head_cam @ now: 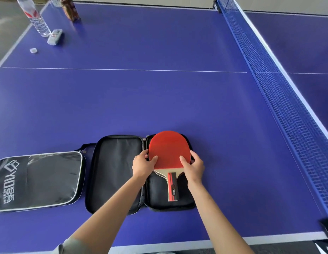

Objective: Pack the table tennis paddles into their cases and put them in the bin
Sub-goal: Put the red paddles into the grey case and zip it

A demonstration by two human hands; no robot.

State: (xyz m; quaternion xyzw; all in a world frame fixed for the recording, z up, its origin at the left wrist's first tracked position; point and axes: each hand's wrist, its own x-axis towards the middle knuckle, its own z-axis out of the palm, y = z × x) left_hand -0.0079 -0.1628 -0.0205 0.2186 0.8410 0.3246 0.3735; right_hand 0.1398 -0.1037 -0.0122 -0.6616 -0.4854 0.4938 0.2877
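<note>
A red-faced paddle (pixel 168 149) with a wooden, red-and-black handle lies over the right half of an open black case (pixel 115 171) near the front edge of the table. My left hand (pixel 143 165) grips the blade's left edge, thumb on the red rubber. My right hand (pixel 193 166) grips the right edge the same way. The blade's top sticks out past the case's far rim. A second black case (pixel 38 180), zipped shut with white lettering, lies flat to the left. No bin is in view.
The blue table tennis table (pixel 141 98) stretches ahead, with its net (pixel 280 99) along the right. At the far left corner stand a clear water bottle (pixel 36 17), a small white box (pixel 55 36), a bottle cap (pixel 33 50) and a brown packet (pixel 70 10).
</note>
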